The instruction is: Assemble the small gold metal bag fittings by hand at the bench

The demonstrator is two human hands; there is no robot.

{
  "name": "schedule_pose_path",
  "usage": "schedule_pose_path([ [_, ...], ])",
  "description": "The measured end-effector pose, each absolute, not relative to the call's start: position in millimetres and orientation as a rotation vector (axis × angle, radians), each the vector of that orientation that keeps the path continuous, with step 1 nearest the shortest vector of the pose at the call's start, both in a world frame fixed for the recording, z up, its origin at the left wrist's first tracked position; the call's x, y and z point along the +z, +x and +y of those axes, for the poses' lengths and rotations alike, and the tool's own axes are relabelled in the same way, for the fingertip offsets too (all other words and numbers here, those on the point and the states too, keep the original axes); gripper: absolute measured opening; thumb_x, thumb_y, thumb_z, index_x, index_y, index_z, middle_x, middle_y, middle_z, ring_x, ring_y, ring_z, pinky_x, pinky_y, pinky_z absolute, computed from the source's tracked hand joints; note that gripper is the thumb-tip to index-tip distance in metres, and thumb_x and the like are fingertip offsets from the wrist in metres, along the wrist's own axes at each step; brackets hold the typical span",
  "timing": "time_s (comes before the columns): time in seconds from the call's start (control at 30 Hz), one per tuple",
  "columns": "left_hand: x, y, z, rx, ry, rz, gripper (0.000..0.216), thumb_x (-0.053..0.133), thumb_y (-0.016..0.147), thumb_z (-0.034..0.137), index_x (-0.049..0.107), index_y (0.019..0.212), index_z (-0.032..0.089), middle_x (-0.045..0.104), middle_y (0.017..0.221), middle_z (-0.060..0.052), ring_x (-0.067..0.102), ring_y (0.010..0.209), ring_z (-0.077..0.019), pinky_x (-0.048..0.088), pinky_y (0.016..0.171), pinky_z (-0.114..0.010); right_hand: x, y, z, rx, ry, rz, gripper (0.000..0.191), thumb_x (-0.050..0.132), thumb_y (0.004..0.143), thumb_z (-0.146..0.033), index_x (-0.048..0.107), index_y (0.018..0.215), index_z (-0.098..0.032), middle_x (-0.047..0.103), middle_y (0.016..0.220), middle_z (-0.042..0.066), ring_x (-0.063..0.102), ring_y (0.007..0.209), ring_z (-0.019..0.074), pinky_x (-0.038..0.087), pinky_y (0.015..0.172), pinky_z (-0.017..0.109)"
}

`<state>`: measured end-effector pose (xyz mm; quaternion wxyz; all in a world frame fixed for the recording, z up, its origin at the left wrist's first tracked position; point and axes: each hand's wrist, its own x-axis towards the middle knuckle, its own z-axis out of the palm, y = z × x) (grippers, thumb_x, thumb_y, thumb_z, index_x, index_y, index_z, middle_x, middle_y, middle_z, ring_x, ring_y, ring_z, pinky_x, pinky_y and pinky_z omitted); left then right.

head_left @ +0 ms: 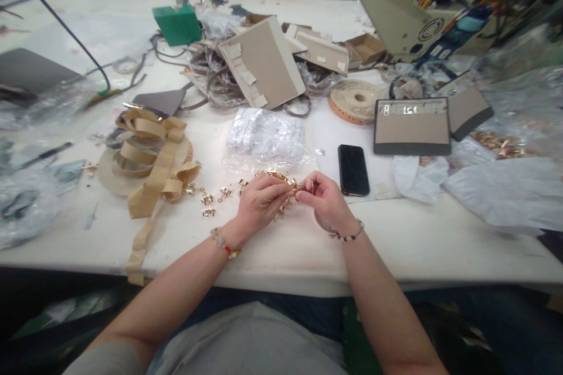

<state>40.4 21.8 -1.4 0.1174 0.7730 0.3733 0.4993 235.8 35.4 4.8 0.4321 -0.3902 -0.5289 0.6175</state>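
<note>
My left hand (264, 200) is closed in a pinch on a small gold metal fitting (294, 186). From the other side, my right hand (324, 198) meets it, thumb and fingers pinched together close to the fitting; whether it grips the fitting itself or a tiny part is too small to tell. Behind and under my hands lies a pile of gold metal fittings (275, 175). Several loose fittings (208, 206) are scattered to the left of my left hand. A round object (323, 222) is partly hidden beneath my right wrist.
A tan strap roll (145, 155) lies left, a plastic-wrapped white bundle (266, 135) ahead. To the right are a black phone (353, 170), a grey-brown panel with metal letters (412, 127) and a tape reel (352, 99). A green block (177, 25) stands farther back.
</note>
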Motion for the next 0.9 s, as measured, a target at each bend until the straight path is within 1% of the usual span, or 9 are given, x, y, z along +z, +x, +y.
schedule_pose_path([
  [0.07, -2, 41, 22, 1.464, 2.265, 1.099, 0.007, 0.067, 0.092, 0.024, 0.072, 0.097, 0.022, 0.074, 0.09, -0.005, 0.066, 0.081, -0.0163, 0.051, 0.074, -0.03, 5, 236, 35, 1.533, -0.938, -1.319, 0.043, 0.087, 0.072, -0.037, 0.047, 0.074, -0.022, 0.07, 0.096, 0.003, 0.064, 0.085, 0.0172, 0.054, 0.08, 0.034],
  [0.13, -2, 41, 22, 1.455, 2.265, 1.116, 0.008, 0.067, 0.093, 0.026, 0.072, 0.098, 0.022, 0.074, 0.09, -0.005, 0.066, 0.081, -0.0161, 0.051, 0.074, -0.03, 6, 236, 35, 1.514, -0.925, -1.319, 0.044, 0.088, 0.07, -0.034, 0.046, 0.074, -0.022, 0.071, 0.103, 0.004, 0.065, 0.087, 0.0179, 0.054, 0.082, 0.035],
  [0.27, 0, 42, 21, 1.485, 2.2, 1.199, 0.023, 0.071, 0.09, 0.034, 0.068, 0.107, 0.02, 0.074, 0.088, -0.004, 0.066, 0.077, -0.0156, 0.051, 0.071, -0.029, 10, 236, 34, 1.473, -0.925, -1.32, 0.044, 0.088, 0.069, -0.032, 0.046, 0.072, -0.022, 0.072, 0.104, 0.005, 0.065, 0.083, 0.0172, 0.054, 0.078, 0.034],
  [0.33, 1, 42, 20, 1.505, 2.174, 1.227, 0.022, 0.073, 0.088, 0.036, 0.067, 0.101, 0.02, 0.073, 0.084, -0.003, 0.066, 0.075, -0.0153, 0.051, 0.07, -0.028, 10, 236, 33, 1.452, -0.93, -1.329, 0.044, 0.088, 0.069, -0.032, 0.046, 0.072, -0.022, 0.072, 0.105, 0.005, 0.064, 0.08, 0.0166, 0.054, 0.077, 0.034],
  [0.43, 3, 43, 20, 1.505, 2.21, 1.213, 0.015, 0.071, 0.09, 0.034, 0.068, 0.092, 0.02, 0.073, 0.078, -0.002, 0.066, 0.072, -0.015, 0.05, 0.068, -0.028, 10, 236, 34, 1.427, -0.921, -1.334, 0.044, 0.089, 0.069, -0.03, 0.046, 0.072, -0.022, 0.073, 0.106, 0.005, 0.065, 0.078, 0.0161, 0.054, 0.076, 0.034],
  [0.57, 4, 42, 20, 1.469, 2.229, 1.169, 0.013, 0.069, 0.091, 0.032, 0.07, 0.095, 0.019, 0.075, 0.08, -0.004, 0.066, 0.069, -0.0153, 0.05, 0.067, -0.029, 9, 236, 34, 1.391, -0.919, -1.353, 0.043, 0.089, 0.069, -0.03, 0.046, 0.071, -0.022, 0.073, 0.106, 0.005, 0.066, 0.082, 0.0176, 0.055, 0.077, 0.035],
  [0.63, 5, 42, 20, 1.448, 2.203, 1.161, 0.013, 0.068, 0.092, 0.032, 0.072, 0.093, 0.02, 0.075, 0.078, -0.004, 0.066, 0.068, -0.0158, 0.051, 0.067, -0.03, 9, 236, 33, 1.373, -0.933, -1.379, 0.043, 0.088, 0.069, -0.031, 0.046, 0.07, -0.022, 0.074, 0.106, 0.006, 0.067, 0.083, 0.0186, 0.056, 0.078, 0.036],
  [0.77, 10, 40, 20, 1.384, 2.028, 1.138, 0.015, 0.071, 0.089, 0.034, 0.074, 0.085, 0.02, 0.074, 0.074, -0.003, 0.066, 0.066, -0.0156, 0.051, 0.065, -0.03, 9, 237, 32, 1.323, -0.963, -1.441, 0.041, 0.087, 0.071, -0.032, 0.047, 0.072, -0.023, 0.074, 0.105, 0.006, 0.067, 0.083, 0.0189, 0.056, 0.078, 0.037],
  [0.9, 11, 38, 21, 1.289, 1.776, 1.102, 0.019, 0.077, 0.083, 0.035, 0.074, 0.077, 0.018, 0.074, 0.071, -0.003, 0.066, 0.063, -0.0142, 0.051, 0.059, -0.027, 8, 238, 31, 1.268, -0.962, -1.507, 0.038, 0.086, 0.073, -0.03, 0.049, 0.072, -0.023, 0.073, 0.103, 0.006, 0.067, 0.093, 0.021, 0.054, 0.084, 0.038],
])
